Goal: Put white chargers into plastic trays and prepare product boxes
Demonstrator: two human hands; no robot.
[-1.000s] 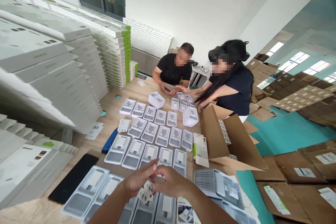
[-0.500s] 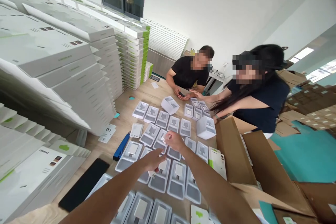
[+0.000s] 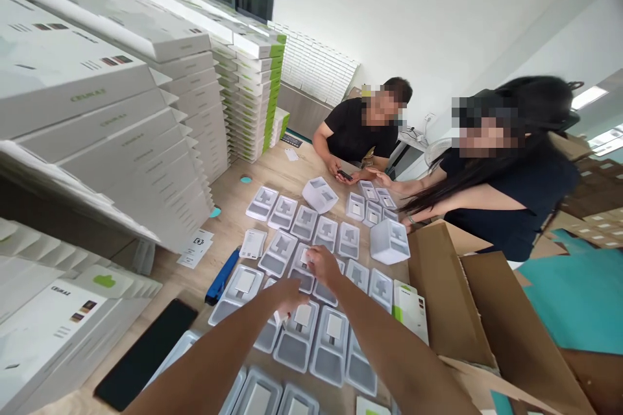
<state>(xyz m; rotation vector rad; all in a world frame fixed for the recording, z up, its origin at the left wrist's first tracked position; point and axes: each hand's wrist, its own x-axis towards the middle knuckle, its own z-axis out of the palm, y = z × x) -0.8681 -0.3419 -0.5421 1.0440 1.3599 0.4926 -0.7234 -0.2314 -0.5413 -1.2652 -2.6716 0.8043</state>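
Several white plastic trays (image 3: 332,363), some with flat white rectangular pieces in their recesses, lie in rows on the wooden table. My right hand (image 3: 323,264) is over a tray in the middle rows, its fingers closed on a small white piece (image 3: 305,256) at that tray's upper recess. Just nearer to me, my left hand (image 3: 291,297) curls round another small white piece (image 3: 280,318), partly hidden by the fingers. Farther trays (image 3: 304,222) have bare shaped recesses.
Tall stacks of white boxes (image 3: 185,110) line the left. A black phone (image 3: 146,353), a blue cutter (image 3: 222,275) and white cards (image 3: 253,244) lie nearby. An open cardboard carton (image 3: 438,285) stands right. Two people (image 3: 360,136) are across the table, near stacked trays (image 3: 389,241).
My right hand has brought its white piece from above the tray down to the recess. My left hand keeps its piece and has shifted slightly. The whole view has turned a little.
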